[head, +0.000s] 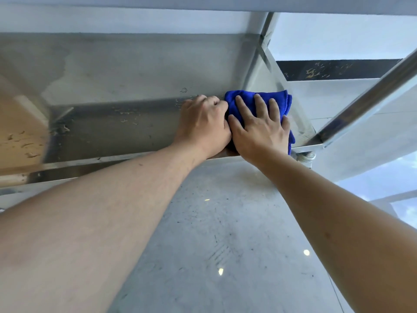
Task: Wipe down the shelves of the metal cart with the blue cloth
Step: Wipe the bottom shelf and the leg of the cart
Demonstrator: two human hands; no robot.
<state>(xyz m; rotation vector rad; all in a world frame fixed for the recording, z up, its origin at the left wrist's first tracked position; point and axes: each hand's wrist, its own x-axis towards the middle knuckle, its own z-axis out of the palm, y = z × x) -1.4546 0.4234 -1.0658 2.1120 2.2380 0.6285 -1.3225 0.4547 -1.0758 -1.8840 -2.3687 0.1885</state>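
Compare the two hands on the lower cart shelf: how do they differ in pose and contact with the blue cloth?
The right hand lies flat with fingers spread across the blue cloth; the left hand is curled, gripping the cloth's left edge. The right covers most of the cloth; the left sits beside it. Both are on the shelf near its right corner, touching each other.

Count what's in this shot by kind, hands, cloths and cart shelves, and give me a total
Hands: 2, left hand and right hand
Blue cloth: 1
Cart shelves: 2, lower shelf and the upper shelf above it
Total: 5
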